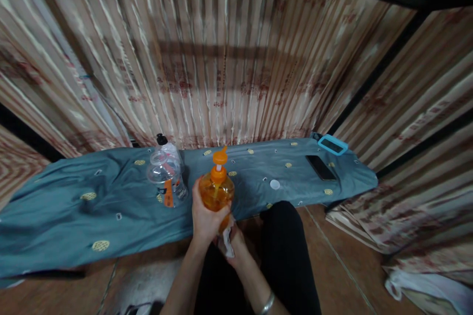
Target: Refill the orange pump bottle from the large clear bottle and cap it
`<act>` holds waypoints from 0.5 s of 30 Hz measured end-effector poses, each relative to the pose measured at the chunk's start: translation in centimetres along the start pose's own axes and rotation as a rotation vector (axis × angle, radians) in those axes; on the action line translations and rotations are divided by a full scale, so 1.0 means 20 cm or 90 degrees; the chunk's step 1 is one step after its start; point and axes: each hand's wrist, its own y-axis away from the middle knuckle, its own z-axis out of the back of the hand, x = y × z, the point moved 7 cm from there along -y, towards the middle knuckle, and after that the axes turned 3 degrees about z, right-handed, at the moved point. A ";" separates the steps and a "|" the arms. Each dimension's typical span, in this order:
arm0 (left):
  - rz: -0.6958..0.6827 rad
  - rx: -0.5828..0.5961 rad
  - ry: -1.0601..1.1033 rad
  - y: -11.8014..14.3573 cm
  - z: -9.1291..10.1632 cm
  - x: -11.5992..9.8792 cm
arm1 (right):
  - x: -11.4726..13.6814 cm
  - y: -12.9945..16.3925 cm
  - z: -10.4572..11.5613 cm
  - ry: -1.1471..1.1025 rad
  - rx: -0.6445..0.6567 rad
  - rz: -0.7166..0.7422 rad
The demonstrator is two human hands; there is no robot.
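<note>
An orange pump bottle (216, 192) of see-through plastic is upright in front of me, above the near edge of the cloth-covered surface. My left hand (207, 219) is closed around its side, thumb across the front. Low at the bottle's base is my right hand (235, 246), its fingers partly hidden, gripping a crumpled white tissue (228, 243). Left of the bottle stands a clear plastic cup (166, 182) with an orange and dark print. Just behind the cup is a clear bottle with a black cap (161, 139).
A teal patterned cloth (129, 221) covers the long surface. Towards its right end lie a dark phone (320, 167), a blue-framed object (332, 144) and a white round disc (274, 184). Striped curtains (221, 59) hang behind and at the sides; dark poles (377, 74) cross them.
</note>
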 end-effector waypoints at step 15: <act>0.005 -0.036 0.002 -0.36 -0.16 0.16 | 0.81 -0.11 0.38 0.227 -0.140 0.312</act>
